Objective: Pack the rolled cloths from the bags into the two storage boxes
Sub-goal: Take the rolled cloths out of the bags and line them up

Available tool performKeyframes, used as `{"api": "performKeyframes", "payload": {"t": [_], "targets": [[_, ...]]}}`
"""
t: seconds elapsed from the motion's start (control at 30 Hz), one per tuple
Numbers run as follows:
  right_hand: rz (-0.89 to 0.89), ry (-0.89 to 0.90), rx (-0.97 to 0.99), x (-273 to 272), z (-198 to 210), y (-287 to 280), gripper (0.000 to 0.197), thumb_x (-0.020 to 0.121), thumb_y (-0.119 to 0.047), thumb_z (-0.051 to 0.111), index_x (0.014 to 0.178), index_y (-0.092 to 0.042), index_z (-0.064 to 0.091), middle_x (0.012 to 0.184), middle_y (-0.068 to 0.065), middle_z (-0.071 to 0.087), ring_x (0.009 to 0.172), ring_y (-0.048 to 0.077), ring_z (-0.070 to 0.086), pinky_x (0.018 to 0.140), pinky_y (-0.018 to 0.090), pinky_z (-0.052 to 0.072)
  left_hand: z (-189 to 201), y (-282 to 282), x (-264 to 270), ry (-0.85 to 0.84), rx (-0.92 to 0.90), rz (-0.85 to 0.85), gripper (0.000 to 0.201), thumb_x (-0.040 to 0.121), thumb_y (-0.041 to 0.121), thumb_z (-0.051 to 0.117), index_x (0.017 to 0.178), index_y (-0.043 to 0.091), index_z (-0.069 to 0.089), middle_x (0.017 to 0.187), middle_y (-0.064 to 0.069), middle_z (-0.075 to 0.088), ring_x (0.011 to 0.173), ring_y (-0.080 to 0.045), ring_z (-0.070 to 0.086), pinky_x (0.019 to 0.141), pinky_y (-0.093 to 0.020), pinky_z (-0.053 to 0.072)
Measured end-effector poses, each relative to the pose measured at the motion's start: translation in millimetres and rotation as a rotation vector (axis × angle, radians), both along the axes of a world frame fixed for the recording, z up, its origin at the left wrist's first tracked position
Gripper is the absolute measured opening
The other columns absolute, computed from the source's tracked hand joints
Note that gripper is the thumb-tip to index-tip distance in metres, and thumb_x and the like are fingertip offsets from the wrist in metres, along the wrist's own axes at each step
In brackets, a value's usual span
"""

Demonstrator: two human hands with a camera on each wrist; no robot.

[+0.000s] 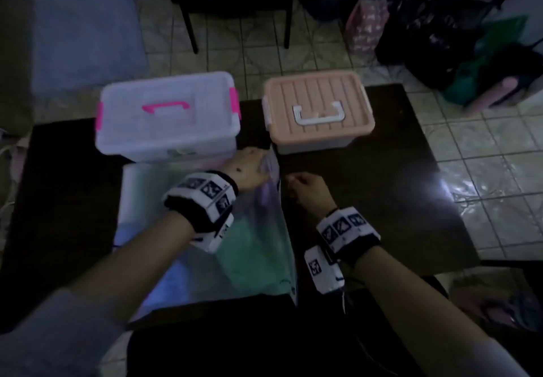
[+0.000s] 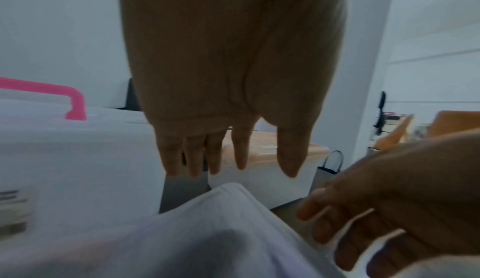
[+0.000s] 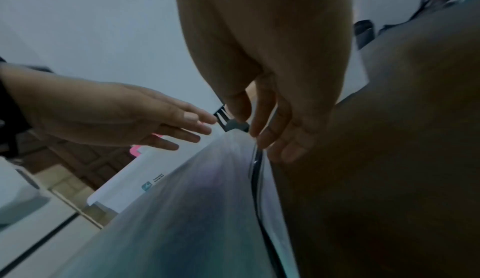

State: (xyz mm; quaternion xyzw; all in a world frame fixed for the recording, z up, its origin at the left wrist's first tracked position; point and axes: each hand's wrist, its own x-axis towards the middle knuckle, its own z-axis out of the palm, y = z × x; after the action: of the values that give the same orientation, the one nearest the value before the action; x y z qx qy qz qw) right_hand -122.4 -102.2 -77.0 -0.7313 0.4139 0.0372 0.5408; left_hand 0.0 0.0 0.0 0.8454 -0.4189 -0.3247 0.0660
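On the dark counter (image 1: 382, 200), a clear plastic bag (image 1: 205, 259) with green cloth inside is laid just before two lidded storage boxes: a clear box (image 1: 167, 118) with pink latches and a peach-lidded box (image 1: 318, 109). The left hand (image 1: 249, 168), fingers straight, is held over the bag's far corner; the right hand (image 1: 305, 190), fingers loosely curled, is seen at its zip edge, gripping nothing visible.

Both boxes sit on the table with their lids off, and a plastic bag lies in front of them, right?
Not quite. The head view shows the clear box and the peach box with their lids on. The rest holds: both stand on the table, with the bag in front.
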Motion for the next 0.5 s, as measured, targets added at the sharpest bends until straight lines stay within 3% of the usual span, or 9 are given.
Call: {"api": "performKeyframes", "payload": {"t": [0.13,0.33,0.5], "targets": [[-0.012,-0.054,-0.030,20,-26,-3,0.028,0.095,-0.021,0.050,0.114,-0.005,0.065,0.111,0.015,0.066,0.102,0.029,0.062,0.094,0.043,0.048,-19,5,15,0.023,0.133,-0.079,0.064,0.094,0.032,0.052,0.147,0.012,0.022,0.153,-0.012,0.023,0.139,-0.025,0.026,0.112,-0.030,0.025],[-0.103,-0.124,-0.021,25,-46,-6,0.031,0.096,-0.031,0.050,0.112,-0.008,0.062,0.108,0.010,0.066,0.100,0.025,0.062,0.092,0.042,0.050,-27,12,14,-0.065,0.164,-0.198,0.073,0.094,0.041,0.048,0.150,0.014,0.009,0.157,-0.005,0.010,0.143,-0.019,0.017,0.116,-0.027,0.016],[-0.128,-0.228,-0.008,35,-48,-8,0.023,0.091,-0.026,0.058,0.101,-0.008,0.068,0.097,0.010,0.068,0.096,0.028,0.065,0.091,0.046,0.052,-21,13,9,-0.088,0.172,-0.164,0.061,0.096,0.035,0.047,0.148,0.017,0.021,0.153,-0.008,0.024,0.138,-0.023,0.029,0.112,-0.030,0.026]]}}
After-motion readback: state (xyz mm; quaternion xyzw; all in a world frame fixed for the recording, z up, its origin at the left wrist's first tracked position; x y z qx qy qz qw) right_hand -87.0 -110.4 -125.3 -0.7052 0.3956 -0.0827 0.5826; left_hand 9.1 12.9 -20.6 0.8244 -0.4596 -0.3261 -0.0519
